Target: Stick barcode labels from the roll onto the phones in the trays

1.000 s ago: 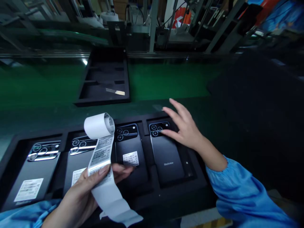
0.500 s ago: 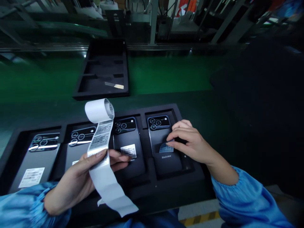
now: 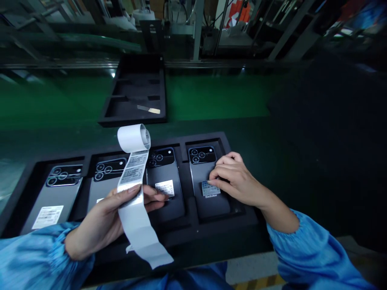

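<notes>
My left hand [image 3: 117, 213] is closed on a roll of labels [image 3: 133, 139], thumb on top of the strip, whose blank backing hangs toward me. My right hand [image 3: 234, 177] has its thumb and forefinger pinched at the edge of a printed label [image 3: 211, 189], which lies against the back of the rightmost phone [image 3: 213, 207], just above its "Blackview" lettering. Whether the label is fully stuck down I cannot tell. Several dark phones lie camera side up in a black tray [image 3: 189, 229]. The leftmost phone [image 3: 57, 197] and the phone beside the roll [image 3: 165, 207] carry white labels too.
A second black tray [image 3: 133, 121] sits farther back on the green surface [image 3: 217, 96], with a small two-toned strip [image 3: 148, 109] in it. Metal frames and machinery stand behind. A large dark shape [image 3: 329, 117] fills the right side.
The label at my right fingertips now lies flatter against the rightmost phone; it was tilted and dark before. My right hand has shifted slightly left. My left hand still holds the roll.
</notes>
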`<state>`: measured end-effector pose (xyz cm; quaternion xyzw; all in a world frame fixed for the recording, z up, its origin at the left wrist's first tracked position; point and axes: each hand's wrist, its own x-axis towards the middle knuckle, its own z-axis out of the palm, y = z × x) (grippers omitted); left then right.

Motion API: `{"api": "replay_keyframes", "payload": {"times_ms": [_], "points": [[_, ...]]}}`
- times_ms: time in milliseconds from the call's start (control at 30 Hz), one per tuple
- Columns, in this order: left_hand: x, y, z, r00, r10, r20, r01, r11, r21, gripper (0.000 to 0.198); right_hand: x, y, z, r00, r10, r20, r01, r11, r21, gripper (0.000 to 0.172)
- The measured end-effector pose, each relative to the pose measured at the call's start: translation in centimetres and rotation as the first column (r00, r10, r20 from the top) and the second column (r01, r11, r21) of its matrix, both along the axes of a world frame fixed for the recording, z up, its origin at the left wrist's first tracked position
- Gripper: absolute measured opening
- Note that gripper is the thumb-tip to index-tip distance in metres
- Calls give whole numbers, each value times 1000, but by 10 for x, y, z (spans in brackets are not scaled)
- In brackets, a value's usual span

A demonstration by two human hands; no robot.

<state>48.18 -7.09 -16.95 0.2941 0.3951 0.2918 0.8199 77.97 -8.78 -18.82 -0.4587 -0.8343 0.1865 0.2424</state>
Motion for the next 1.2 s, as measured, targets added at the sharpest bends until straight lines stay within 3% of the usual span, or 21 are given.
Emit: {"api": "replay_keyframes", "payload": {"times_ms": [1200], "points": [[-1, 0, -5, 1000, -11, -16, 11, 1000, -1, 28, -4, -2, 1, 998, -5, 57, 4, 1000, 29, 25]]}}
